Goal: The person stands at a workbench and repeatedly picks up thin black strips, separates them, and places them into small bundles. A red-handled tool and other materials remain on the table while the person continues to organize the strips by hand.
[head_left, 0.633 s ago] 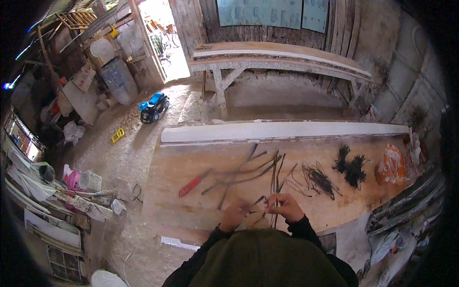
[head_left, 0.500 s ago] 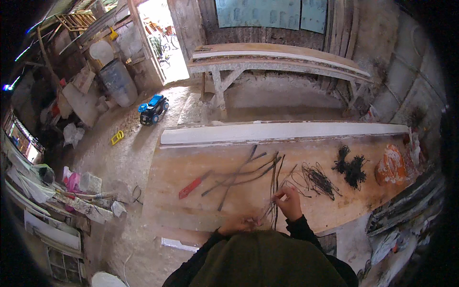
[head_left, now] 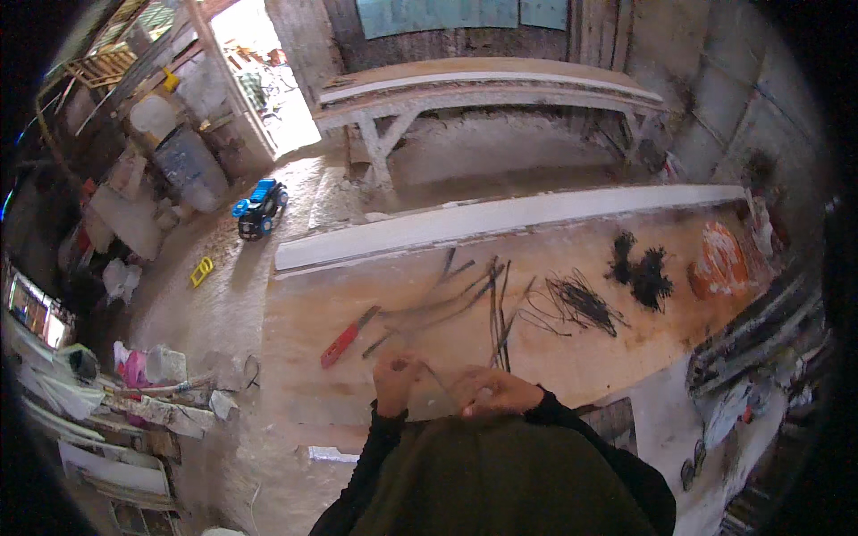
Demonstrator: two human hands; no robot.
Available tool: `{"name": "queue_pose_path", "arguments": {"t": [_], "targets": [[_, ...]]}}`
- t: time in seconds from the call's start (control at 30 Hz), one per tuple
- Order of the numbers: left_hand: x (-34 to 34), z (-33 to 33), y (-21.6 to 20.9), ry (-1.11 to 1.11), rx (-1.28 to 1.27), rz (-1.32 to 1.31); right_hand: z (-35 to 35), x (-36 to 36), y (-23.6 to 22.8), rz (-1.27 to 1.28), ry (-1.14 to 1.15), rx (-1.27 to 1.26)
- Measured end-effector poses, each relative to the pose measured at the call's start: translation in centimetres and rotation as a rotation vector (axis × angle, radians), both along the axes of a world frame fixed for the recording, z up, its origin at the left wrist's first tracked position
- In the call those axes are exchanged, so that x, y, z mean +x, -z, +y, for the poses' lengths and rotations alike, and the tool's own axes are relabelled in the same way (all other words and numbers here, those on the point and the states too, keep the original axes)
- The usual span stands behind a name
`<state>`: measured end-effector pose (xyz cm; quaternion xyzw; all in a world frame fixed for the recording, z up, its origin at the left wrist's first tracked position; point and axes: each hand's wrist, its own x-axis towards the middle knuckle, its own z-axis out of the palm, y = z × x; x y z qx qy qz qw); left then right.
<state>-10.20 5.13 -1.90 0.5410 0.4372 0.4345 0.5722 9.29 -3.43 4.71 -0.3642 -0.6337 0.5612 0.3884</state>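
Observation:
Both my hands are close together over the near edge of the wooden table (head_left: 295,357). My left hand (head_left: 398,380) is closed, pinching one end of a thin pale strand (head_left: 437,379). My right hand (head_left: 499,391) is closed at the strand's other end, its fingers partly blurred. Just beyond my hands lie several long dark strips (head_left: 494,313), some crossing each other. A red-handled tool (head_left: 341,344) with a dark, narrow end rests beyond my left hand. To the right is a loose tangle of thin black cord (head_left: 585,304).
Small black bundles (head_left: 651,284) and an orange-and-white plastic bag (head_left: 719,259) sit at the table's right. A long white board (head_left: 500,223) runs along its far edge. Behind stands a bench (head_left: 492,89). A blue-and-black toy car (head_left: 261,210) and a yellow object (head_left: 202,272) are on the floor.
My left hand has come up and leftward, clear of my body. My right hand has dropped toward the near edge, away from the long dark strips. The whole view has shifted and tilted slightly.

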Motion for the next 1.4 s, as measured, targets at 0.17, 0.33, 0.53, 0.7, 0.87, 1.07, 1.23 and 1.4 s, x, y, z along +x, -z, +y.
{"name": "queue_pose_path", "arguments": {"t": [0.17,0.33,0.53,0.7,0.87,1.07,1.23,1.4], "targets": [[1.1,-1.0,0.6,0.003,-0.074,-0.067,0.0,0.2,-0.3,0.212,-0.144,-0.133],[2.2,-2.3,1.3,0.230,-0.058,0.092,-1.2,2.8,0.1,0.192,0.114,-0.187],[3.3,-4.1,1.9,0.778,0.212,-0.019,-1.6,4.5,4.9,-0.005,0.710,-0.022],[3.8,-4.8,-0.3,0.932,0.137,0.000,-1.5,3.5,7.6,-0.169,1.132,0.064],[3.4,-3.8,-2.9,0.627,-0.213,0.145,-1.3,3.3,8.6,-0.216,1.156,0.083],[1.6,-1.4,-0.1,0.208,-0.007,0.145,-1.6,4.5,7.2,0.206,0.742,-0.235],[1.8,-0.3,0.4,0.067,0.157,0.206,-2.1,3.1,5.0,0.531,0.476,-0.350],[2.0,0.2,1.9,0.070,0.140,0.160,-2.1,2.4,1.6,0.806,0.331,-0.570]]}}
